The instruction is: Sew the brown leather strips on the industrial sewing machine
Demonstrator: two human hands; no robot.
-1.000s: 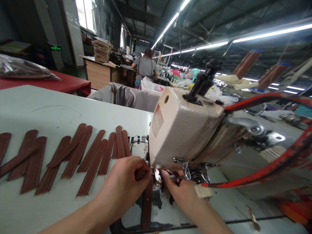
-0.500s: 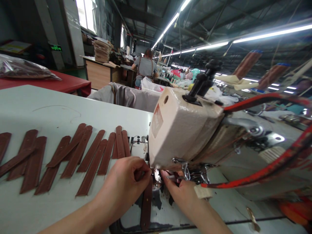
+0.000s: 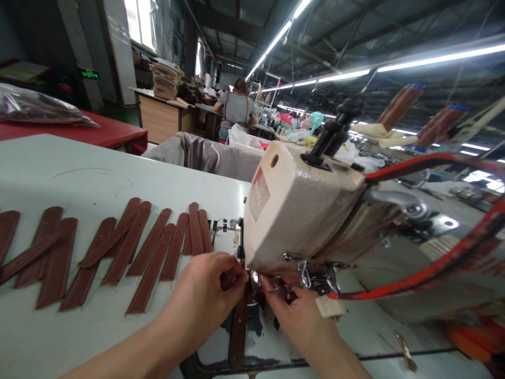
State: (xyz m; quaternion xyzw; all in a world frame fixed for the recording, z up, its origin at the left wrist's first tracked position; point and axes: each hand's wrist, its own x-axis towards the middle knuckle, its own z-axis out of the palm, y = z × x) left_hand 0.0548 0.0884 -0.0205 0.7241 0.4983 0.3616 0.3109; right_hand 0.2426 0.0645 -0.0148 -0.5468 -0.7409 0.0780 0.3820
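Observation:
My left hand [image 3: 205, 300] is closed in a pinch on the top end of a brown leather strap [image 3: 238, 331], which runs from the needle area down toward me. Opposite it, my right hand [image 3: 300, 318] pinches the strap's other side right under the head of the cream sewing machine [image 3: 303, 205]. The needle itself is hidden behind the fingers and the machine head. Several more brown leather straps [image 3: 118, 247] lie fanned out on the white table [image 3: 79, 168] to the left of my left hand.
Red cables [image 3: 426, 273] loop round the machine's right side. Two brown thread cones [image 3: 398, 105] stand behind it. A red table [image 3: 98, 134] with a plastic bag sits at the far left. A person [image 3: 236, 108] works at a bench in the background.
Both hands stay pinched at the needle. The view has shifted slightly, and the hands sit a little closer together on the strap's end.

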